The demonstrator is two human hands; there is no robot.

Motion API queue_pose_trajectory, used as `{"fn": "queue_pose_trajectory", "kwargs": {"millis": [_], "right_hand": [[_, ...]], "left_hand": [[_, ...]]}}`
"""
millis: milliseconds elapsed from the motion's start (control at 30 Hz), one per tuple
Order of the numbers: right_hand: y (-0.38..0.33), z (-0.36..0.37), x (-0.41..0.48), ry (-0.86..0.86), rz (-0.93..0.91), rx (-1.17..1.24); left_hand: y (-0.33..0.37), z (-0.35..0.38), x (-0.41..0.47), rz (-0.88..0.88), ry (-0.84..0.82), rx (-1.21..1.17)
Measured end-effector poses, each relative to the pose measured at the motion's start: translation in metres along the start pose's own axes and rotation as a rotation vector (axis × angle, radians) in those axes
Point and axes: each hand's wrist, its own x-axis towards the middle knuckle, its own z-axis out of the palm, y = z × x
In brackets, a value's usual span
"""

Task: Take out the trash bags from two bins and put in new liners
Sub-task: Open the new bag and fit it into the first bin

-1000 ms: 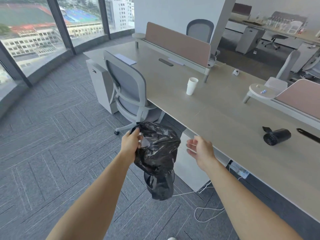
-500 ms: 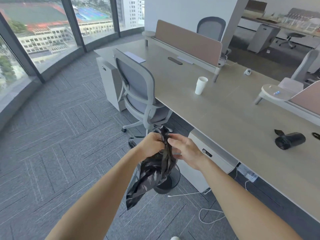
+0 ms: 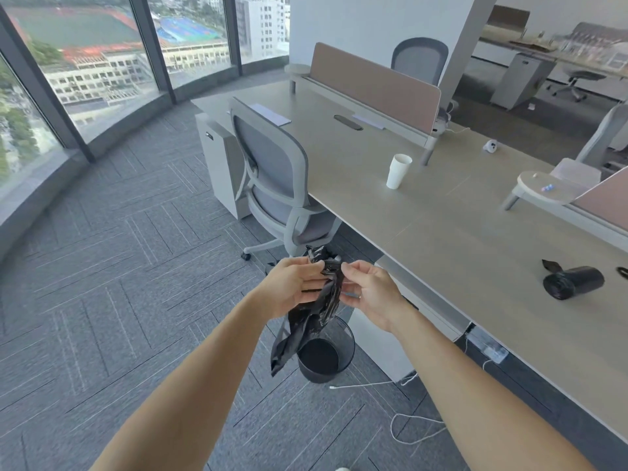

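A crumpled black trash bag [image 3: 314, 314] hangs in front of me, gathered at its top. My left hand [image 3: 292, 287] grips the bag's upper part from the left. My right hand [image 3: 370, 294] pinches the same gathered top from the right. Directly below the bag stands a round black mesh bin [image 3: 326, 355] on the carpet, with a dark inside and no liner that I can make out. A black roll of liners [image 3: 572, 282] lies on the desk at the right.
A long beige desk [image 3: 441, 239] runs along the right, with a white paper cup [image 3: 397, 171] on it. A grey office chair [image 3: 278, 185] stands just behind the bin. White cables [image 3: 407, 430] lie on the carpet under the desk edge.
The puffed-up bag has collapsed into a narrow bunch. My right hand, free a second ago, came in and now pinches the bag's top beside my left hand.
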Motion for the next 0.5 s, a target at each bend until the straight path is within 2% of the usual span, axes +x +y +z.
{"fn": "queue_pose_trajectory", "kwargs": {"millis": [200,367,500], "right_hand": [[-0.002,0.008,0.001,0.071,0.015,0.003],[0.002,0.012,0.004,0.142,-0.066,-0.163],[0.004,0.016,0.004,0.168,-0.119,-0.182]], "left_hand": [[-0.003,0.001,-0.002,-0.019,0.008,-0.095],[-0.001,0.004,-0.005,-0.012,-0.001,-0.18],[-0.001,0.009,-0.01,-0.003,-0.101,-0.064]]}}
